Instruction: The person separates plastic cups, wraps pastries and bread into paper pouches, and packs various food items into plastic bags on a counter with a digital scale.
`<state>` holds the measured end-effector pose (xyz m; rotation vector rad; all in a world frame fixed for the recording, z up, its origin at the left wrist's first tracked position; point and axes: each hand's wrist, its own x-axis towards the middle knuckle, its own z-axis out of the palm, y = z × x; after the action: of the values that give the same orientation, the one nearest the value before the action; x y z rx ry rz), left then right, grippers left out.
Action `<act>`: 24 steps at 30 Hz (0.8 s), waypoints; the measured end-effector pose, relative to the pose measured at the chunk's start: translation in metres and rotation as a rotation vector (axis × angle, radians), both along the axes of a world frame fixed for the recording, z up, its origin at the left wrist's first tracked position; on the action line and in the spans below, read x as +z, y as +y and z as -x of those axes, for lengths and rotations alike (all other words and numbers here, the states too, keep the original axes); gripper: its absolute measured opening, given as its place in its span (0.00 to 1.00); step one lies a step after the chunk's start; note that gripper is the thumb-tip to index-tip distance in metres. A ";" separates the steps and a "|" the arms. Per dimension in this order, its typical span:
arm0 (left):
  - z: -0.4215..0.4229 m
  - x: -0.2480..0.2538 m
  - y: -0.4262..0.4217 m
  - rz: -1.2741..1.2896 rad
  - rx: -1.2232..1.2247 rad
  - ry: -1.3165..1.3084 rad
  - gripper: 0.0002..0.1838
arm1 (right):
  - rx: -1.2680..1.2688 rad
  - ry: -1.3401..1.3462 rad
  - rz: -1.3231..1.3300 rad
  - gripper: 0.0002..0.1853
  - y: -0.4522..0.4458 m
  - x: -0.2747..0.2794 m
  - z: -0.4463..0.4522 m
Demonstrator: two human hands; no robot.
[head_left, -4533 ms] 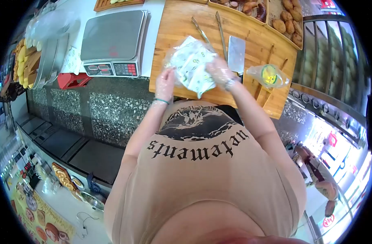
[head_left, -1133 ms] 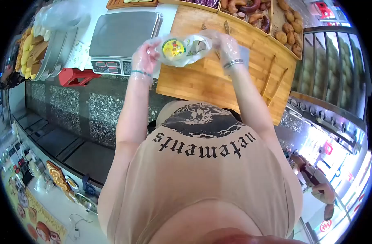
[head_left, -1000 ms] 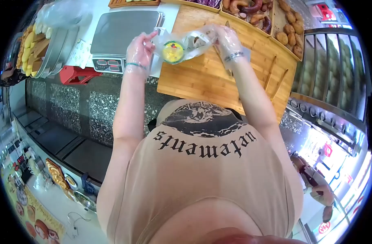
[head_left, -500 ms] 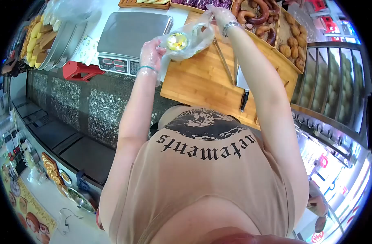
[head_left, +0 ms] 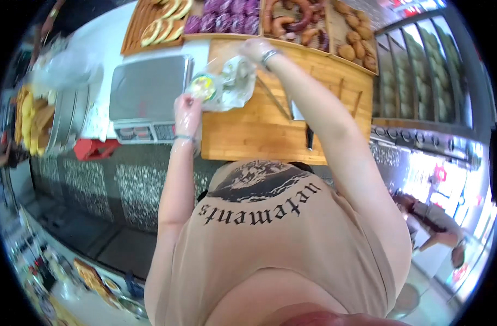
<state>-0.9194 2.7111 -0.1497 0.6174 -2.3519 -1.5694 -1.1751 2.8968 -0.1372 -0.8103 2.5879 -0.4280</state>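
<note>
In a clear plastic glove, my left hand (head_left: 188, 113) is closed on one side of a thin plastic bag (head_left: 235, 89). The bag has a round yellow-and-green patch, either print or something inside; I cannot tell which. My right hand (head_left: 255, 50), also gloved and a little blurred, is closed at the bag's far upper end. Below the bag is a wooden cutting board (head_left: 243, 136). On the board, tongs (head_left: 274, 98) lie near my right forearm, and a black-handled knife (head_left: 310, 137) is partly hidden under that arm.
A metal-topped scale (head_left: 148, 89) stands left of the board. Behind are trays of flatbreads (head_left: 167, 27), purple wrapped pieces (head_left: 232, 16), sausages (head_left: 294, 16) and brown round pieces (head_left: 357, 41). A rack (head_left: 417, 70) stands right; a red crate (head_left: 96, 148) is below the scale. Another person (head_left: 436, 223) is at lower right.
The camera view has shifted, so more of the back trays shows. Both hands still hold the bag, which now hangs looser and more spread out between them.
</note>
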 end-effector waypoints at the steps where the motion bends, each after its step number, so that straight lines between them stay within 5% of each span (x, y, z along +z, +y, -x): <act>1: -0.001 -0.006 -0.002 -0.093 0.026 0.007 0.06 | -0.017 0.006 0.033 0.27 0.004 0.030 -0.015; 4: -0.008 0.010 -0.004 -0.305 0.021 -0.056 0.04 | -0.146 0.099 0.218 0.23 0.036 0.060 -0.067; 7: -0.009 0.029 0.002 -0.255 0.011 -0.102 0.04 | -0.257 0.112 0.517 0.23 0.078 0.087 -0.109; 10: -0.014 0.037 0.015 -0.236 0.079 -0.055 0.05 | -0.362 0.063 0.535 0.27 0.130 0.093 -0.144; 14: -0.040 0.039 0.045 -0.363 0.268 0.001 0.09 | -0.424 -0.041 0.508 0.35 0.181 0.079 -0.199; 17: -0.068 0.018 0.082 -0.367 0.296 -0.069 0.12 | -0.406 -0.222 0.657 0.40 0.200 0.006 -0.237; 20: -0.108 -0.064 0.110 -0.230 0.108 -0.128 0.22 | -0.351 -0.485 0.582 0.44 0.198 0.025 -0.263; 24: -0.113 -0.019 0.166 -0.282 0.052 -0.124 0.27 | -0.331 -0.495 0.669 0.43 0.189 0.021 -0.255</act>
<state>-0.8062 2.8771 -0.1688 0.8519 -2.1937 -1.9072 -0.9198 3.0860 -0.1158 -0.3756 2.0987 -1.4407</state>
